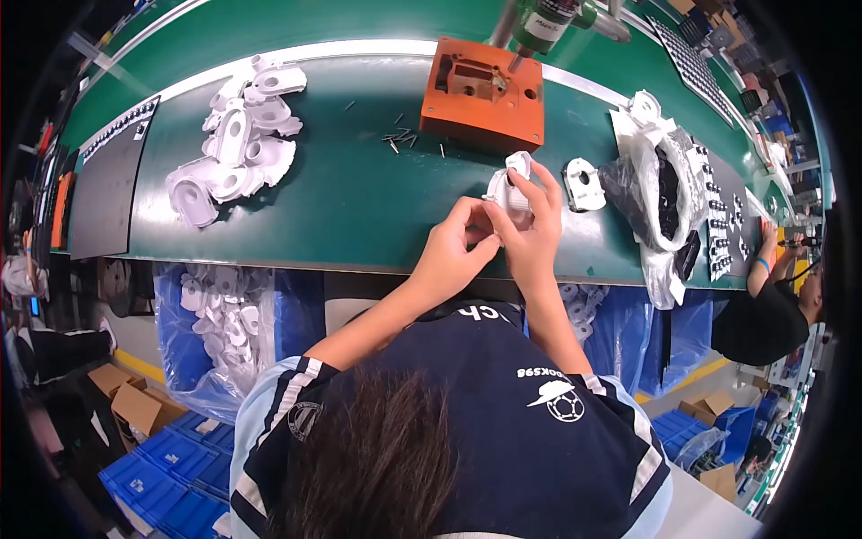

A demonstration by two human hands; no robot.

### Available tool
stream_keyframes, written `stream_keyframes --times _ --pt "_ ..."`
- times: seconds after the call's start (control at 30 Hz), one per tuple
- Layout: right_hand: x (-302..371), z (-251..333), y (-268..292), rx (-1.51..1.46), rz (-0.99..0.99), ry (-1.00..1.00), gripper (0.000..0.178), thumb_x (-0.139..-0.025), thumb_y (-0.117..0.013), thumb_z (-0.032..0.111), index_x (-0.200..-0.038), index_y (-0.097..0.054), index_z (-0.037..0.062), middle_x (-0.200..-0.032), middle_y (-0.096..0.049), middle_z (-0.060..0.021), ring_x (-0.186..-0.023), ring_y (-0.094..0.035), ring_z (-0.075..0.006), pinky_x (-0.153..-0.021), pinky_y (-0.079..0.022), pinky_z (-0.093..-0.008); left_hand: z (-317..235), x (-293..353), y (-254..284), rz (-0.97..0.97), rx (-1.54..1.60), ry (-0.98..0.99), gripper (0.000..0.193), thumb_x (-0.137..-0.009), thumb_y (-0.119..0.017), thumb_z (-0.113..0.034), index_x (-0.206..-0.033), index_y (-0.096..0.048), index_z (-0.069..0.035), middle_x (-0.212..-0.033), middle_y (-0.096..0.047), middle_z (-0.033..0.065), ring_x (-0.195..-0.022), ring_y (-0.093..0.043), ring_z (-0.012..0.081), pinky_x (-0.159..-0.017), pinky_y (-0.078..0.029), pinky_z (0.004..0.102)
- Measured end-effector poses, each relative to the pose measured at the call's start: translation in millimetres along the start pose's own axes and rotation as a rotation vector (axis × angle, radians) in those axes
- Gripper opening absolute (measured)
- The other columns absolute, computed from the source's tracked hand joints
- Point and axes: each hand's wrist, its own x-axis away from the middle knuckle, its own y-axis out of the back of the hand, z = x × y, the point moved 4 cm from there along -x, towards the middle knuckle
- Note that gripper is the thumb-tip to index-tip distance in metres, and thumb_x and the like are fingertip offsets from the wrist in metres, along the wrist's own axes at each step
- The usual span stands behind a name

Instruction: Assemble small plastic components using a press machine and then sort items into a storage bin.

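Observation:
Over the near side of the green bench, my right hand (536,229) is wrapped round a white plastic housing (515,199), its fingers along the right side. My left hand (456,250) is closed in a pinch at the housing's near left edge; whatever sits between those fingertips is hidden. Just beyond the hands stands an orange fixture block (480,130) with a recess in its top. Several thin metal pins (400,137) lie loose to its left. To the right of my right hand rests another white plastic part (584,185), with an oval opening.
White housings (232,136) are heaped on the bench at left, beside a dark panel (115,184). A green tool (546,25) hangs over the block. An open plastic bag (669,193) and small black parts (720,216) lie at right. Lined blue bins (215,332) sit below the edge; a co-worker (763,314) is at right.

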Motion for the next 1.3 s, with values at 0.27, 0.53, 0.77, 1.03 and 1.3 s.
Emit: stream_keyframes --times 0.27,0.53,0.77,1.03,1.3 --pt "4 9 -18 -0.038 0.312 0.051 0.037 -0.089 -0.052 0.026 -0.12 -0.056 0.0067 -0.141 -0.027 -0.0228 -0.121 -0.043 -0.036 -0.1 -0.033 -0.0386 2 16 30 -0.129 0.003 0.135 0.018 -0.088 -0.057 -0.005 -0.101 -0.049 0.003 -0.089 -0.058 0.0049 -0.08 -0.057 0.0089 -0.069 -0.048 0.0224" --pt "-22 14 -61 0.135 0.462 0.044 0.029 -0.086 -0.053 0.011 -0.114 -0.057 0.0026 -0.106 -0.057 -0.0138 -0.081 -0.06 -0.022 -0.071 -0.047 -0.031 -31 28 135 -0.335 -0.312 0.094 0.025 -0.089 -0.051 -0.001 -0.114 -0.05 0.002 -0.084 -0.057 0.0022 -0.076 -0.054 0.007 -0.07 -0.044 0.0213" --pt "-55 -19 -119 0.733 0.43 0.226 0.02 -0.084 -0.055 0.021 -0.096 -0.061 0.0055 -0.077 -0.064 -0.013 -0.067 -0.064 -0.0306 -0.059 -0.052 -0.0397 -52 12 174 -0.372 -0.724 0.042 0.012 -0.085 -0.054 -0.003 -0.097 -0.053 -0.001 -0.083 -0.056 0.0056 -0.074 -0.056 0.0127 -0.067 -0.043 0.0257" --pt "-60 -30 -137 0.881 0.323 0.327 0.018 -0.083 -0.057 0.026 -0.086 -0.06 0.0084 -0.064 -0.063 -0.0087 -0.055 -0.062 -0.0274 -0.049 -0.05 -0.0368 -67 25 155 -0.338 -0.943 -0.173 0.016 -0.08 -0.059 -0.003 -0.095 -0.053 -0.002 -0.111 -0.057 0.0131 -0.109 -0.052 0.0278 -0.088 -0.041 0.033" --pt "-58 -13 -122 0.58 0.299 0.301 0.012 -0.079 -0.064 0.016 -0.078 -0.058 0.0065 -0.072 -0.063 -0.0073 -0.061 -0.062 -0.0264 -0.054 -0.05 -0.0352 -67 37 159 -0.038 -1.268 -0.352 0.032 -0.068 -0.075 -0.013 -0.092 -0.055 -0.006 -0.126 -0.051 0.0125 -0.123 -0.043 0.0341 -0.096 -0.035 0.043"
